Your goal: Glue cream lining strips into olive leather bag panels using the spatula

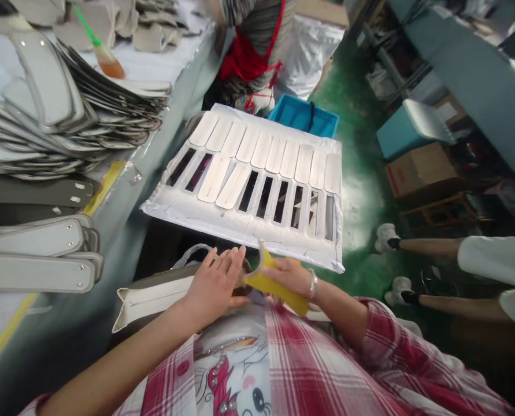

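My left hand (216, 283) lies flat with its fingers stretched out, over a cream and grey-brown folded piece (157, 297) that looks like leather or cloth. What its palm touches is hidden. My right hand (289, 274) is closed around a bent yellow sheet-like piece (272, 286) with a pale upper edge. Just beyond both hands is a white slotted board (240, 222). Pale rounded strips (244, 144) lie side by side along its far row. Two more strips (222, 185) rest in the near row, where several slots show dark gaps.
At left, a table (127, 199) bears stacked grey-white strips (32, 254), piled panels (66, 133) and a green-tipped bottle (110, 65). A blue crate (304, 115) and a person in a red apron (252, 58) are beyond the board. Another person's legs (434, 254) and cardboard boxes (422, 167) are at right.
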Demonstrator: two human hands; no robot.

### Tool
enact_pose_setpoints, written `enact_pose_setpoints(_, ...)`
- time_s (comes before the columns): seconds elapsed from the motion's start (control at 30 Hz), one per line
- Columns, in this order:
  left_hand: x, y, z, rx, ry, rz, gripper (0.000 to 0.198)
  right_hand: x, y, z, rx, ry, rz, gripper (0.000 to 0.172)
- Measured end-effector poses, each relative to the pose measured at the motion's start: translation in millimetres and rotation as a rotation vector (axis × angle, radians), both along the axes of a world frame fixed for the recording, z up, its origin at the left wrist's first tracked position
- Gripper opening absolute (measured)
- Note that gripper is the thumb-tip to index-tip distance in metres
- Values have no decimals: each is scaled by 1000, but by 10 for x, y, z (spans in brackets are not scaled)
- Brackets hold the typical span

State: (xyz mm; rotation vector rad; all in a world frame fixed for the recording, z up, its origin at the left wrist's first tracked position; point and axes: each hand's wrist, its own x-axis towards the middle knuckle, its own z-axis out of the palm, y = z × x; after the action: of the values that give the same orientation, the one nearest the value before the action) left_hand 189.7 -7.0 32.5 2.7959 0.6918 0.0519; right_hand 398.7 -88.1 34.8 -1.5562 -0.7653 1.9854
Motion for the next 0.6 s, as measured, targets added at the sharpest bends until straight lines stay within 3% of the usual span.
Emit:
enact_pose_setpoints(0.1, -53, -107, 9, 73, 39, 80, 90, 74, -274, 98, 167, 102, -387, 35)
enact_pose_setpoints(0.17, -73, -158, 3, 97, 26, 117, 88, -33, -347, 148, 264, 240, -567, 36)
enact_pose_setpoints(0.23, -79, -185, -1, 109, 3, 129, 87, -260, -299, 176, 326, 309, -702, 39)
enact_pose_setpoints(0.3, -82, -195, 1, 118, -18, 121, 86, -532, -176, 177, 411, 243, -821, 34)
enact_pose_setpoints(0.37, -91, -195, 3, 126, -38, 107, 85, -767, -47, 159, 527, 117, -860, 33)
enact_pose_setpoints(0.47, -115, -189, -8, 119, -67, 107, 83, -962, 66, 121, 654, -4, -793, 34)
enact_pose_setpoints(0.6, -140, -172, -32, 97, -91, 111, 82, -1003, 124, 67, 652, -66, -757, 37)
